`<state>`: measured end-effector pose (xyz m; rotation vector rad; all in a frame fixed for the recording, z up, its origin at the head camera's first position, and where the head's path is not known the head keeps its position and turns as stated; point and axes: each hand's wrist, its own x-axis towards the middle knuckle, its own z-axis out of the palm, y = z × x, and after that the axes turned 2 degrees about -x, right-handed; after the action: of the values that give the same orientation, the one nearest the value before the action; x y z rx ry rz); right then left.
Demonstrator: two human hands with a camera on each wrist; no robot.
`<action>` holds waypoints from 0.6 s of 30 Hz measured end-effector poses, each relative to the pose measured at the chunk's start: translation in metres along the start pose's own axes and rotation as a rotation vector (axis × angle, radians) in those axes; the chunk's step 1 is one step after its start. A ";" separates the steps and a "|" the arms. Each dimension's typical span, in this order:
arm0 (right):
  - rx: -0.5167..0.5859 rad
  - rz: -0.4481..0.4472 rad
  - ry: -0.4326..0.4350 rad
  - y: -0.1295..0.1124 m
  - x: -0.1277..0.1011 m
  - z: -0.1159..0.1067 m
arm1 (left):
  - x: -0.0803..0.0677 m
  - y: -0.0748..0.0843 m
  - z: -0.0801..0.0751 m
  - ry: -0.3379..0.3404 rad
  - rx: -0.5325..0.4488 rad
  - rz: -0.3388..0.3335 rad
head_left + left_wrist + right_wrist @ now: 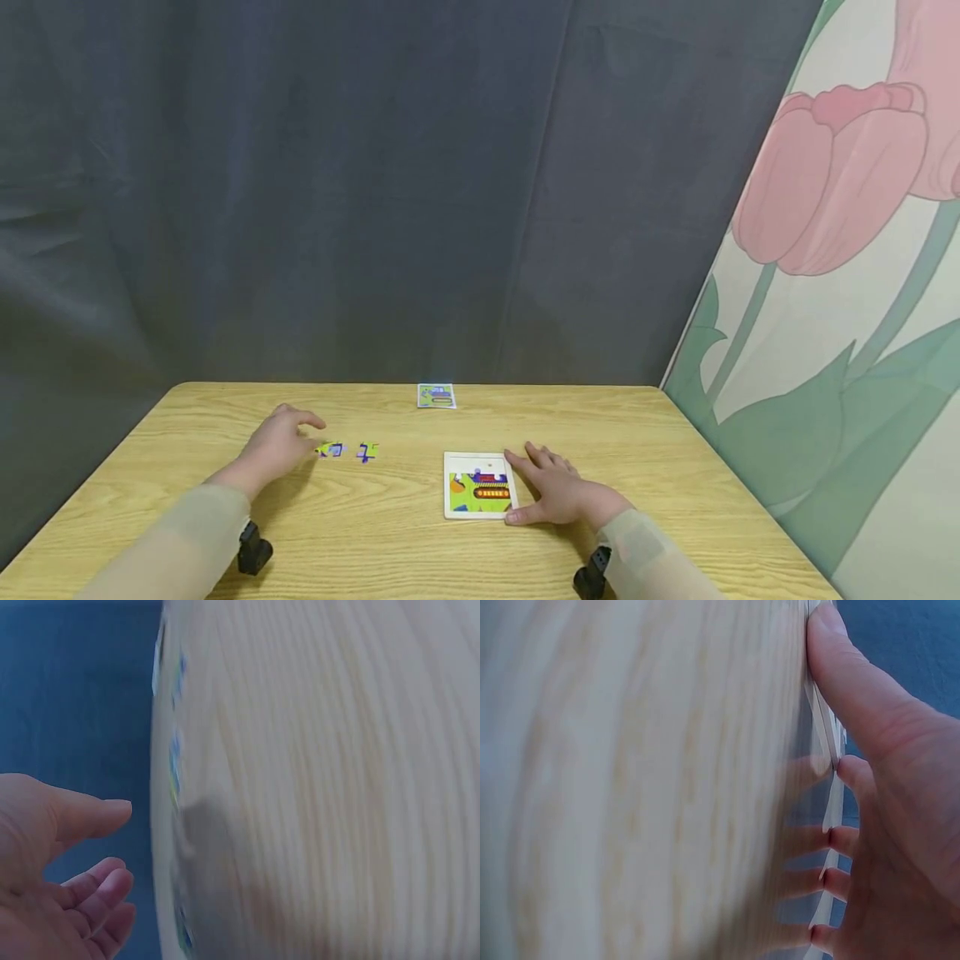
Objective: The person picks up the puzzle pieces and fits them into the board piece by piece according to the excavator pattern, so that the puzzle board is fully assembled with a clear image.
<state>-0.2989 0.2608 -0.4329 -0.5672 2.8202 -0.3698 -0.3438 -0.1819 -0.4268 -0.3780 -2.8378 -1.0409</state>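
A white puzzle board (477,485) with a partly built colourful picture lies on the wooden table (390,542). My right hand (555,492) rests flat along the board's right edge, fingers straight; the right wrist view shows the fingertips (832,840) against the board's thin edge (826,742). Two loose puzzle pieces (331,450) (367,452) lie left of the board. My left hand (279,446) hovers just left of the nearer piece with relaxed fingers, holding nothing; in the left wrist view its fingers (90,817) are loosely spread.
A small reference card (437,396) with the same picture lies at the table's far edge. A dark curtain hangs behind the table, and a tulip-printed panel (847,275) stands at the right. Both wrist views are blurred.
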 end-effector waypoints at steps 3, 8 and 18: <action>-0.002 -0.003 0.002 0.001 0.001 0.001 | -0.006 -0.019 -0.012 0.020 0.043 -0.005; -0.003 -0.004 -0.003 0.003 0.002 0.001 | -0.011 -0.039 -0.027 -0.012 0.044 -0.057; -0.009 0.013 -0.006 0.001 0.001 0.000 | -0.013 -0.048 -0.034 -0.023 0.102 -0.093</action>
<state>-0.3001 0.2610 -0.4334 -0.5509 2.8200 -0.3523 -0.3436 -0.2420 -0.4335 -0.2537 -2.9397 -0.9081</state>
